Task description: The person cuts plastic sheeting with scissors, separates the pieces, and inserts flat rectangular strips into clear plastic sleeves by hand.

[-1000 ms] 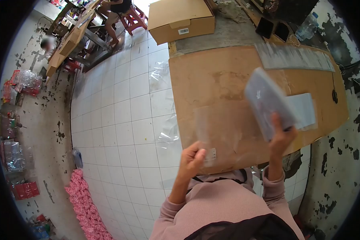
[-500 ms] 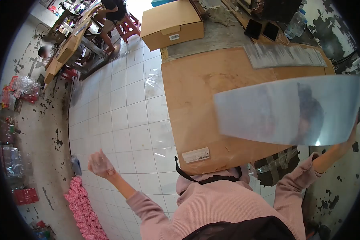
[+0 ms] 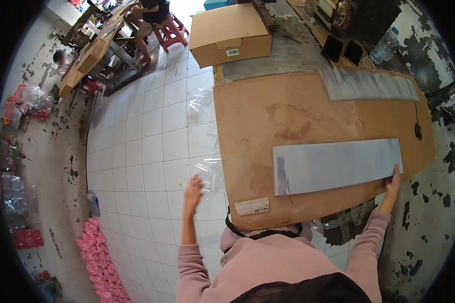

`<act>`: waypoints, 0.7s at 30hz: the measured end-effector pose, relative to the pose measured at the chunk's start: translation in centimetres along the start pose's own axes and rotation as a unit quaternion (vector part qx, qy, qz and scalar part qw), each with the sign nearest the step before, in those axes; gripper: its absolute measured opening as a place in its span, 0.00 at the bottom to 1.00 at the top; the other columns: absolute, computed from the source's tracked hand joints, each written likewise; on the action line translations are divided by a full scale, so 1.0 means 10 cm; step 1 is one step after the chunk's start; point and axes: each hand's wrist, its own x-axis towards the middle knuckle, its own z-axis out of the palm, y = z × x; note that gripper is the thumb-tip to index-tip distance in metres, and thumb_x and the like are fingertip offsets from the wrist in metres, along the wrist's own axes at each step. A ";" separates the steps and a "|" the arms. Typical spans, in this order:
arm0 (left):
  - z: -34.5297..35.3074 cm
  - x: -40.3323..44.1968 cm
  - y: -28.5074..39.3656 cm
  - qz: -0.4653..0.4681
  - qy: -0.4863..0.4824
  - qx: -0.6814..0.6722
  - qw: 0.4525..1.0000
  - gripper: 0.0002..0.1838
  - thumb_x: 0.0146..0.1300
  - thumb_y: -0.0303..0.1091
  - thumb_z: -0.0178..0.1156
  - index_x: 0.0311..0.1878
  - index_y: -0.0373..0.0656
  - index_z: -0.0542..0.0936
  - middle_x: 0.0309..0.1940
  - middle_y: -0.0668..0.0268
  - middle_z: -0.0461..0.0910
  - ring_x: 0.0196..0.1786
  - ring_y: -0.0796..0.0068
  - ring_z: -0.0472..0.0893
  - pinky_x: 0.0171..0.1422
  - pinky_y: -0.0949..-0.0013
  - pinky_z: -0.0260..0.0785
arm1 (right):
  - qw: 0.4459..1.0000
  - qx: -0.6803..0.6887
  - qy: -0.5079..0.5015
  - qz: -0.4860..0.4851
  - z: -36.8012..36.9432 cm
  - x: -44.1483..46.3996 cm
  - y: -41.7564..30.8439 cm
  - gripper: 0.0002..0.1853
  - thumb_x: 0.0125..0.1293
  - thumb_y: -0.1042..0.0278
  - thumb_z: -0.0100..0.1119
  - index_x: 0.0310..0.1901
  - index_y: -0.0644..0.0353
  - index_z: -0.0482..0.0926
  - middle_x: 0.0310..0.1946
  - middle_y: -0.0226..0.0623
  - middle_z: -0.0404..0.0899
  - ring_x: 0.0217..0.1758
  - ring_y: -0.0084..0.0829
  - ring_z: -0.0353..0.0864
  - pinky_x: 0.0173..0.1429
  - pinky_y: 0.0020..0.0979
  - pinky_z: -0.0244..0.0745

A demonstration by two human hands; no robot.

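A long, bluish-grey, translucent plastic sheet [image 3: 336, 165] lies over the cardboard-covered table in front of me. My right hand [image 3: 393, 181] grips its right end, thumb on top and the other fingers underneath, out of sight. Over the floor, left of the table's edge, my left hand [image 3: 193, 193] is raised, fingers loosely curled and slightly blurred. Nothing shows in it. Farther back on the cardboard [image 3: 253, 121] rests a stack of clear plastic sheets [image 3: 371, 86] with streaky reflections.
Black scissors [image 3: 418, 130] lie at the right side. Beyond the cardboard are a closed carton [image 3: 230, 38], two dark phones [image 3: 332, 49] and a plastic bottle [image 3: 385, 45]. A pink textured bundle [image 3: 102, 262] is on the left floor. Other people sit at a far workbench [image 3: 98, 48].
My right hand has brought the plastic sheet down and left, from raised and bowed to flat over the cardboard. My left hand has swung right, toward the table.
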 end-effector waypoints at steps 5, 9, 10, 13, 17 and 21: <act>0.90 -0.31 0.45 0.167 0.006 0.131 0.977 0.27 0.61 0.45 0.59 0.57 0.37 0.69 0.43 0.53 0.79 0.43 0.65 0.80 0.44 0.67 0.73 | 0.590 -0.702 0.149 -0.371 0.70 -1.32 0.06 0.33 0.60 0.47 0.56 0.59 0.65 0.65 0.62 0.54 0.61 0.63 0.51 0.61 0.58 0.47 0.64; 1.01 -0.48 0.60 0.114 0.061 0.101 0.986 0.24 0.56 0.47 0.62 0.46 0.34 0.74 0.33 0.54 0.81 0.37 0.67 0.81 0.41 0.67 0.72 | 0.530 -0.651 -0.350 -0.416 1.84 -3.00 0.58 0.49 0.46 0.39 0.64 0.67 0.56 0.56 0.67 0.59 0.48 0.72 0.56 0.43 0.69 0.57 0.43; 1.01 -0.48 0.62 0.113 0.067 0.100 0.986 0.24 0.56 0.47 0.63 0.44 0.34 0.75 0.32 0.55 0.81 0.36 0.67 0.81 0.41 0.67 0.72 | 0.484 -0.663 -0.373 -0.432 2.00 -3.20 0.73 0.51 0.44 0.41 0.66 0.68 0.54 0.56 0.68 0.59 0.46 0.72 0.56 0.41 0.68 0.59 0.41; 1.00 -0.49 0.56 0.120 0.087 0.098 0.984 0.23 0.55 0.48 0.63 0.41 0.33 0.75 0.31 0.56 0.81 0.33 0.69 0.80 0.39 0.68 0.71 | 0.440 -0.674 -0.400 -0.438 2.20 -3.29 0.87 0.53 0.40 0.44 0.69 0.68 0.53 0.55 0.68 0.62 0.44 0.72 0.58 0.40 0.68 0.61 0.41; 1.06 -0.47 0.42 0.136 0.127 0.079 0.979 0.23 0.55 0.47 0.64 0.38 0.32 0.75 0.29 0.54 0.78 0.30 0.64 0.75 0.37 0.67 0.68 | 0.394 -0.645 -0.410 -0.511 2.15 -3.20 1.05 0.49 0.43 0.46 0.67 0.67 0.56 0.58 0.64 0.69 0.50 0.69 0.64 0.48 0.65 0.62 0.51; 1.09 -0.47 0.38 0.167 0.143 0.058 0.974 0.21 0.57 0.45 0.63 0.37 0.32 0.75 0.23 0.58 0.73 0.25 0.68 0.70 0.33 0.67 0.65 | 0.299 -0.610 -0.379 -0.628 2.12 -3.14 1.07 0.36 0.53 0.53 0.59 0.62 0.64 0.63 0.55 0.73 0.63 0.59 0.67 0.64 0.56 0.58 0.66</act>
